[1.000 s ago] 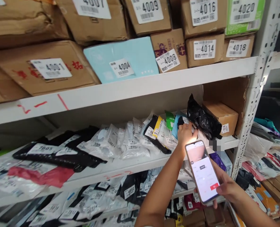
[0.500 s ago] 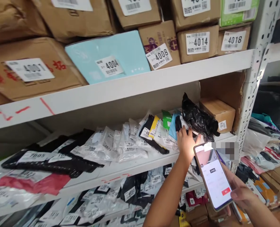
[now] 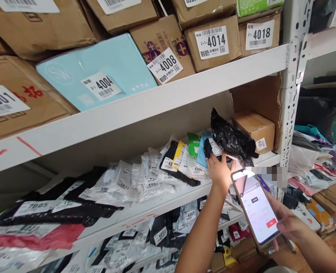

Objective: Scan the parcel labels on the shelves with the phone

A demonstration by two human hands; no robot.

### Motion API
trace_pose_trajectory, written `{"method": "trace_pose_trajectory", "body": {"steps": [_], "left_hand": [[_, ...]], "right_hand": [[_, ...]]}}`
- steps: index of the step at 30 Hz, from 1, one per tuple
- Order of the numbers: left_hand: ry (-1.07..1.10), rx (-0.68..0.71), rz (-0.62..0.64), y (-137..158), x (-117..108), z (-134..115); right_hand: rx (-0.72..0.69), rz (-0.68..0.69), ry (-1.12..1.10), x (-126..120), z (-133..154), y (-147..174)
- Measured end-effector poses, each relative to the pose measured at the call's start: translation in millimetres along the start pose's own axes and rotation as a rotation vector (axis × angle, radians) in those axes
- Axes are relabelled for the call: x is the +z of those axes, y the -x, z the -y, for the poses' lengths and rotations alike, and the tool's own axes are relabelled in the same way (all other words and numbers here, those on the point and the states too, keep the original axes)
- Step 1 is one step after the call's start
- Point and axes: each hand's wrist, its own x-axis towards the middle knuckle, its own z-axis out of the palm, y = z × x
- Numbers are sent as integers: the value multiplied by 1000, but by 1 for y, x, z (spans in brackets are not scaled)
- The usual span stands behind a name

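White shelf point(image 3: 182, 195) under my camera, I see the small black packet point(image 3: 207, 148) at the nearer left hand's point(image 3: 219, 172) spread fingertips, a black bag point(image 3: 233, 138) slanting down rightward beyond, the right hand point(image 3: 287, 222) wrapped around a phone point(image 3: 255, 212).

On the upper shelf point(image 3: 156, 106) before you, a blue box point(image 3: 99, 60) marked 4004 sits between carton 4001 point(image 3: 22, 81) and carton 4008 point(image 3: 163, 41); a pink bag point(image 3: 42, 239) lies far left, and a perforated post point(image 3: 287, 98) stands right
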Motion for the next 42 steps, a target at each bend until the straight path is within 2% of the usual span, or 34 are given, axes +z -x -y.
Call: {"method": "trace_pose_trajectory", "body": {"steps": [13, 18, 28, 32, 37, 39, 42], "left_hand": [[-26, -17, 15, 3, 3, -2], [-27, -42, 50, 3, 1, -5], [-43, -49, 47, 6, 5, -8], [45, -7, -51, 4, 6, 3], [325, 30, -221, -17, -7, 14], [370, 73, -155, -26, -11, 9], [367, 90, 31, -31, -10, -8]], "right_hand": [[-15, -40, -5, 0, -7, 3], [-44, -82, -70, -6, -11, 5], [-47, -111, -39, -11, -17, 1], [-48, -120, -17, -15, -17, 3], [-74, -159, -32, -31, -19, 16], [-48, -192, 6, -35, -15, 21], [-20, -215, 61, -34, -9, 23]]}}
